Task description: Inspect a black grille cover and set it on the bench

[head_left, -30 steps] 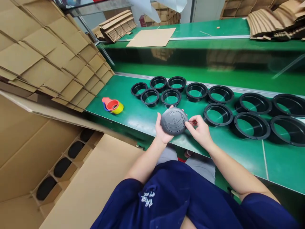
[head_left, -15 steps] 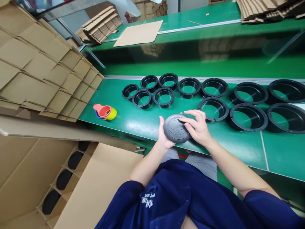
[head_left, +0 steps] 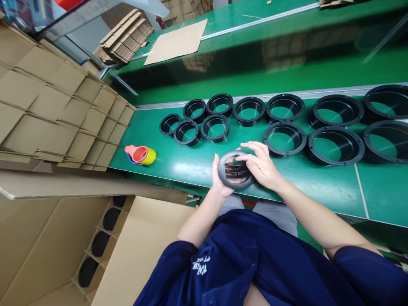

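A round dark-grey air vent (head_left: 236,184) is held over the table's front edge, its slats turned so that gaps show between them. My left hand (head_left: 219,180) is closed around its left side and underside, thumb up along the rim. Against the vent's upper right, my right hand (head_left: 263,168) has its fingers apart, with the index fingertip at the slats. Part of the vent's right side is hidden behind that hand. Beyond both hands, several black flanged rings (head_left: 215,128) stand on the green table (head_left: 188,165), larger toward the right.
Red, yellow and blue ring-shaped pieces (head_left: 140,155) lie at the table's left. Folded cardboard dividers (head_left: 57,106) are stacked on the left. Below them, an open carton (head_left: 143,238) holds round black items (head_left: 99,243) in compartments. A flat cardboard sheet (head_left: 177,42) lies on the back shelf.
The vent's slats have gone from lying closed and flush to standing tilted with openings. My right index finger has moved in at the slats. The camera view has shifted slightly.
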{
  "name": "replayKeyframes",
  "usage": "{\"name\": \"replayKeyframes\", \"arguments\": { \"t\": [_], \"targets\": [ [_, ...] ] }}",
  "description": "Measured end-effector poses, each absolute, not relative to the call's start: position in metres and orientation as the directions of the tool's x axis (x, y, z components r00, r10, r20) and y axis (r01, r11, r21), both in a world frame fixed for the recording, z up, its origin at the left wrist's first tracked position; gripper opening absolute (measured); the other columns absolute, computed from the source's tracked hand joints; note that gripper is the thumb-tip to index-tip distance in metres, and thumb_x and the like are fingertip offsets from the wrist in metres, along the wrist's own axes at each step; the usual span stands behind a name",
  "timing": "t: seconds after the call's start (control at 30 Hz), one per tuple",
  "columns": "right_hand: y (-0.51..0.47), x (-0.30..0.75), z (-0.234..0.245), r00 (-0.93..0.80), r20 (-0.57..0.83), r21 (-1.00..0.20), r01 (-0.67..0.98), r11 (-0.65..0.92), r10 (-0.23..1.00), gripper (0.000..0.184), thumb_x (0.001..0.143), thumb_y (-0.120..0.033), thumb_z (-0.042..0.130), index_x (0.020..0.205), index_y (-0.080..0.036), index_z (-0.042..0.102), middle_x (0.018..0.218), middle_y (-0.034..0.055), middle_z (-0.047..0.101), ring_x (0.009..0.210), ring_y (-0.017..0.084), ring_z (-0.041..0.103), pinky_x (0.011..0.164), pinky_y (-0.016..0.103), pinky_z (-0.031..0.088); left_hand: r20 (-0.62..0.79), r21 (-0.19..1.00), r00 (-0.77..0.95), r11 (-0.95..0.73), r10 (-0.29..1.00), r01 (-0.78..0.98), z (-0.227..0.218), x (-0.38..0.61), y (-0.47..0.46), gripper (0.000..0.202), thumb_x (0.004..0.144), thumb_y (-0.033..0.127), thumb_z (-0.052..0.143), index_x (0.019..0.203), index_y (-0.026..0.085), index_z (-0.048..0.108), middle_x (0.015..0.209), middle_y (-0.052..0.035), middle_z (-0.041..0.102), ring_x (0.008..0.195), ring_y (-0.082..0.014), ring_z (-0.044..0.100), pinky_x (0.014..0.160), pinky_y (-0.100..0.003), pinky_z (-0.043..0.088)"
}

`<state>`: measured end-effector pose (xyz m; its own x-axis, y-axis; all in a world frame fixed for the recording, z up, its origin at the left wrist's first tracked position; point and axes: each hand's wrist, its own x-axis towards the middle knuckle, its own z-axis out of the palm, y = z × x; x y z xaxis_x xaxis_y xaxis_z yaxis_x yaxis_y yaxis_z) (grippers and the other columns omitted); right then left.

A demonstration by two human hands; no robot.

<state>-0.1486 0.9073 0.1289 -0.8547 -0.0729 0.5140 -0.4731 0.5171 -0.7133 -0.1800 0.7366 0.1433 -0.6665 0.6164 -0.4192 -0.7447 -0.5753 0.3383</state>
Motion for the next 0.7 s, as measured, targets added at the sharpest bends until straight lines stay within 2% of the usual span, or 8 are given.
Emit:
{"name": "replayKeyframes", "arguments": {
  "t": [0.1, 0.17, 0.3, 0.5, 0.7],
  "targets": [
    [0.911, -0.147, 0.133, -0.879, 0.476, -0.792, -0.415, 0.448, 0.027, 0.047, 0.111, -0.049, 0.033, 0.122, -0.029, 0.073, 0.146, 0.0074, 0.051, 0.137, 0.032, 0.041, 0.114, 0.058, 0.043, -0.399, 0.319, -0.644, -0.559, 0.653, -0.765, 0.144, -0.184, 0.736, 0.079, 0.096, 0.078, 0.031, 0.140, 0.019, 0.059, 0.132, -0.0172, 0.066, 0.128, -0.0410, 0.059, 0.111, -0.067, 0.039],
    [0.913, -0.147, 0.133, -0.888, 0.456, -0.816, -0.389, 0.428, 0.063, 0.045, 0.111, -0.048, 0.034, 0.122, -0.029, 0.074, 0.144, 0.0073, 0.052, 0.137, 0.032, 0.041, 0.113, 0.057, 0.045, -0.393, 0.307, -0.632, -0.553, 0.668, -0.775, 0.144, -0.186, 0.735, 0.079, 0.095, 0.080, 0.033, 0.143, 0.021, 0.056, 0.133, -0.0178, 0.065, 0.127, -0.0418, 0.059, 0.110, -0.070, 0.038],
    [0.911, -0.146, 0.130, -0.885, 0.466, -0.800, -0.416, 0.433, 0.013, 0.043, 0.110, -0.046, 0.036, 0.121, -0.030, 0.074, 0.143, 0.0070, 0.054, 0.136, 0.033, 0.042, 0.112, 0.058, 0.045, -0.399, 0.305, -0.643, -0.567, 0.654, -0.766, 0.142, -0.189, 0.733, 0.076, 0.096, 0.077, 0.034, 0.142, 0.020, 0.057, 0.132, -0.0170, 0.065, 0.128, -0.0409, 0.059, 0.111, -0.067, 0.039],
    [0.907, -0.144, 0.126, -0.874, 0.485, -0.780, -0.445, 0.439, -0.024, 0.039, 0.110, -0.042, 0.040, 0.125, -0.029, 0.073, 0.144, 0.0075, 0.053, 0.134, 0.032, 0.042, 0.112, 0.057, 0.044, -0.377, 0.340, -0.692, -0.603, 0.616, -0.722, 0.143, -0.191, 0.731, 0.074, 0.100, 0.072, 0.032, 0.137, 0.014, 0.061, 0.127, -0.0147, 0.069, 0.125, -0.0337, 0.062, 0.113, -0.055, 0.042],
    [0.908, -0.143, 0.124, -0.881, 0.472, -0.787, -0.433, 0.440, -0.022, 0.039, 0.110, -0.042, 0.040, 0.128, -0.030, 0.072, 0.144, 0.0078, 0.053, 0.133, 0.032, 0.043, 0.110, 0.056, 0.046, -0.389, 0.344, -0.677, -0.583, 0.625, -0.736, 0.142, -0.193, 0.729, 0.076, 0.099, 0.073, 0.033, 0.140, 0.015, 0.059, 0.129, -0.0153, 0.068, 0.126, -0.0353, 0.061, 0.111, -0.055, 0.043]
  ]
}}
